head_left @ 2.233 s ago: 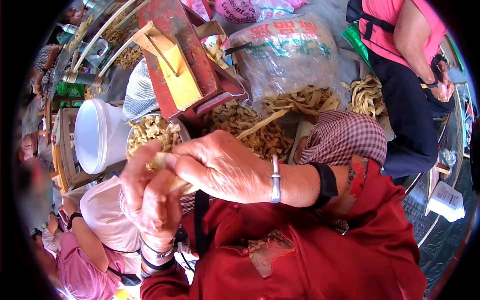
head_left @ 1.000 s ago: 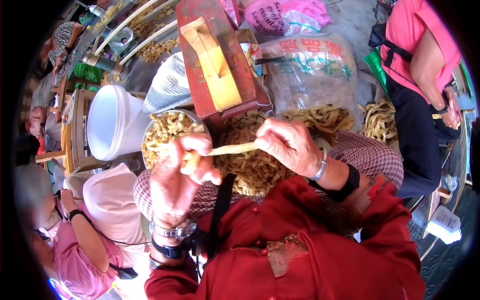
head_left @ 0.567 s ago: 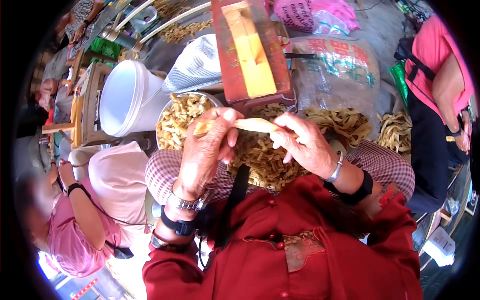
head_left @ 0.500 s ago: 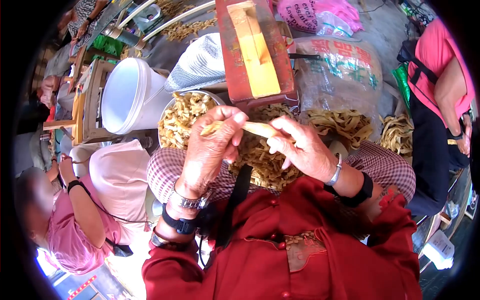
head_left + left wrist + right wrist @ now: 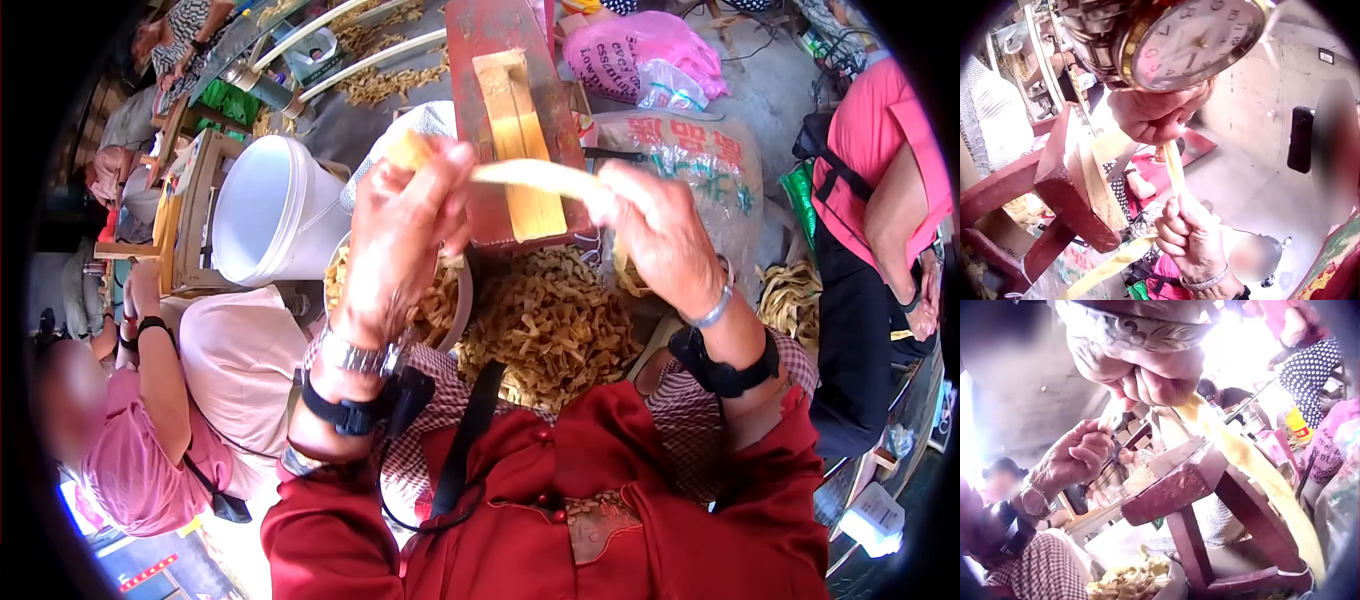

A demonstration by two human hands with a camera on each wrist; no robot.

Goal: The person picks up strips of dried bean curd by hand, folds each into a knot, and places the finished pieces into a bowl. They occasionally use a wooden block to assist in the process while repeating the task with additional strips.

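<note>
A pale yellow, leathery strip (image 5: pixel 545 177) spans the gap between both hands, raised over the front of the red bench. My left hand (image 5: pixel 405 225) pinches one end between thumb and fingers, with a small yellow bunch at the fingertips. Curled round the other side is my right hand (image 5: pixel 662 235). In the left wrist view the strip (image 5: pixel 1174 169) runs taut between the hands, and a long tail hangs below the right hand (image 5: pixel 1194 240). The right wrist view shows this tail (image 5: pixel 1266 475) dangling beside the bench. A metal watch (image 5: pixel 1194 47) partly covers the left hand.
The red bench (image 5: pixel 465 60) carries a grooved wooden block (image 5: pixel 520 140). Below lie a heap of short dried pieces (image 5: pixel 550 325) and a bowl (image 5: pixel 462 300) of similar pieces. A white bucket (image 5: pixel 262 210) stands left; a clear printed sack (image 5: pixel 700 180) lies right. People sit on both sides.
Both hands have risen from near the bowl and heap to over the bench and moved farther apart. More of the strip shows stretched between them.
</note>
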